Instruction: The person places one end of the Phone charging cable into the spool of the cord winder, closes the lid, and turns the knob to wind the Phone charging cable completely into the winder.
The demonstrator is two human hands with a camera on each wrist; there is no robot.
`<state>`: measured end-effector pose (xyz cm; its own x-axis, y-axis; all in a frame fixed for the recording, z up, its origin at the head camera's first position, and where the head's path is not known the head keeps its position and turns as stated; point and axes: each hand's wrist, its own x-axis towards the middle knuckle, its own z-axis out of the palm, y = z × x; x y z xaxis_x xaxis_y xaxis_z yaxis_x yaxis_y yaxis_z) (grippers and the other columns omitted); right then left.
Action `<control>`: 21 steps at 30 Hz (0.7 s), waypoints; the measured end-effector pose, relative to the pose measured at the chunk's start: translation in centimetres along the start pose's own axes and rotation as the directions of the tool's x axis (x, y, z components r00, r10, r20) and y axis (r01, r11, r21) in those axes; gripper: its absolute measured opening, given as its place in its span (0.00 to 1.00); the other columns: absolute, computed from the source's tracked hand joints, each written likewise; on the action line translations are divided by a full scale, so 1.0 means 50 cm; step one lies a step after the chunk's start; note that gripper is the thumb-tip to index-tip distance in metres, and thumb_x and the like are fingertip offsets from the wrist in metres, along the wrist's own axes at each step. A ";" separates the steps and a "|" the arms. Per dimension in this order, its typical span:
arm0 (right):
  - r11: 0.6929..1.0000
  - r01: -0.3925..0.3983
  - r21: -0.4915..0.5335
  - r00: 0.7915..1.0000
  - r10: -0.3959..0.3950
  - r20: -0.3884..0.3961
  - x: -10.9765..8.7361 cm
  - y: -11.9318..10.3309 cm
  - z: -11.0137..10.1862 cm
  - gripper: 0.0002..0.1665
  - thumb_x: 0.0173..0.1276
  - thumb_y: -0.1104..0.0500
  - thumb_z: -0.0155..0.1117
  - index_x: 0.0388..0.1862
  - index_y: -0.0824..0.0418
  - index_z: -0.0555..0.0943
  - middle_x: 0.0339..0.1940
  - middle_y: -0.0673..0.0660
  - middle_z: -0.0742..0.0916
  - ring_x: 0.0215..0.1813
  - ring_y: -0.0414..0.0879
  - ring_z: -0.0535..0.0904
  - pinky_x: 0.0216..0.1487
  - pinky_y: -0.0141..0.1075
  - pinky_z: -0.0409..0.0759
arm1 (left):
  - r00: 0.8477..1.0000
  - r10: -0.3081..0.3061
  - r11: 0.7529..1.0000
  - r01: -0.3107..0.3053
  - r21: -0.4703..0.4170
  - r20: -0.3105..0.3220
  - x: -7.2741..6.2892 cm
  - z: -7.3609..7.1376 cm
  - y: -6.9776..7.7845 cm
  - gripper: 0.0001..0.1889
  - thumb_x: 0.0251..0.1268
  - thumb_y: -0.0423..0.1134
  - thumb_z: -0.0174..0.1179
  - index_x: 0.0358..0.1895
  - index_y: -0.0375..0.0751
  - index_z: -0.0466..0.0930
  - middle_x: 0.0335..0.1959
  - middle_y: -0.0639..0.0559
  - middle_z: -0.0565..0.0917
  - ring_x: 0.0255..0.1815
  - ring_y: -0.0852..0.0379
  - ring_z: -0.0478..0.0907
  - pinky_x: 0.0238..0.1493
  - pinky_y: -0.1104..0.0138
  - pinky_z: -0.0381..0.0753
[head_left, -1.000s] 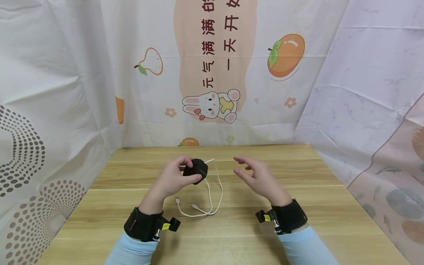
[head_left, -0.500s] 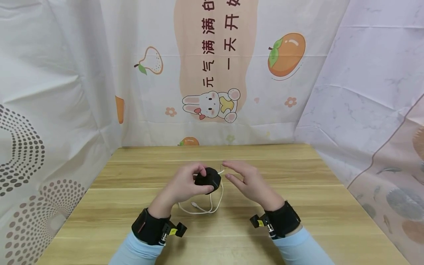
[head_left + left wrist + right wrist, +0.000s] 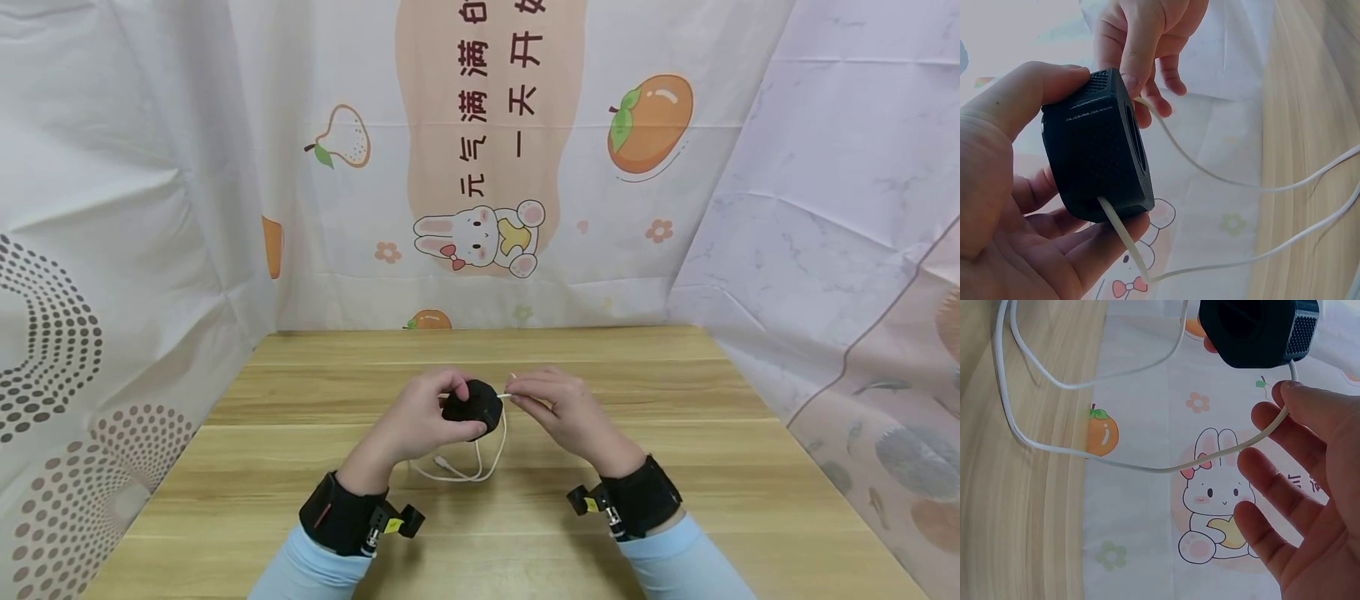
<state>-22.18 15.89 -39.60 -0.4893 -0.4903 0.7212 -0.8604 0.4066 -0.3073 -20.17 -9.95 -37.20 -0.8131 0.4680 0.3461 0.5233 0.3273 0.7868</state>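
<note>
A black faceted case [image 3: 474, 406] with mesh-patterned panels is being held up above the middle of a wood-grain bench [image 3: 480, 558]. It is being gripped by the left hand [image 3: 416, 419]: the thumb is being pressed against one side, and the fingers are being curled round the opposite side. Just to the right, a white cable [image 3: 1160, 470] is being pinched close to the case between the thumb and index finger of the right hand [image 3: 566, 410], while the other fingers are being held apart, clear of the cable. From a different spot on the case, a second white strand is being let down in a slack loop; whether one cable or two is being shown cannot be told. Nearer, just right of the left wrist, a white plug [image 3: 441, 461] is being supported by the bench. Black wristbands [image 3: 643, 496] are being worn over light-blue sleeves [image 3: 682, 554]. The far side is being closed off by a pale cloth [image 3: 330, 217], on which a cartoon rabbit [image 3: 480, 240] is being displayed sideways.
</note>
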 end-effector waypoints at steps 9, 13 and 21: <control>1.000 -0.012 -0.026 1.000 0.011 -0.029 0.000 0.004 -0.019 0.11 0.63 0.68 0.74 0.43 0.59 0.90 0.42 0.48 0.91 0.46 0.46 0.85 0.45 0.42 0.83 | 1.000 -0.019 1.000 0.019 -0.013 -0.022 -0.003 -0.009 0.002 0.18 0.53 0.35 0.78 0.34 0.41 0.73 0.54 0.48 0.83 0.54 0.49 0.80 0.48 0.58 0.84; 0.999 -0.020 -0.039 0.999 0.019 -0.037 -0.001 0.007 -0.024 0.11 0.63 0.69 0.74 0.43 0.59 0.90 0.41 0.48 0.91 0.44 0.44 0.84 0.43 0.41 0.83 | 0.998 -0.037 0.999 0.037 -0.002 -0.042 -0.005 -0.013 0.004 0.18 0.53 0.36 0.78 0.34 0.42 0.74 0.54 0.48 0.83 0.54 0.49 0.80 0.47 0.62 0.84; 0.998 -0.050 -0.033 0.998 0.049 -0.030 -0.001 0.008 -0.026 0.11 0.63 0.67 0.75 0.44 0.56 0.90 0.43 0.47 0.91 0.46 0.45 0.85 0.48 0.43 0.83 | 0.999 -0.025 0.999 0.026 0.023 -0.034 -0.003 -0.011 0.003 0.18 0.53 0.37 0.78 0.35 0.43 0.74 0.52 0.50 0.82 0.54 0.51 0.79 0.46 0.62 0.84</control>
<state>-22.31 17.07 -38.95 -0.5262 -0.4467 0.7236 -0.8297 0.4560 -0.3218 -20.09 -10.42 -36.88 -0.8341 0.4317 0.3433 0.5078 0.3582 0.7835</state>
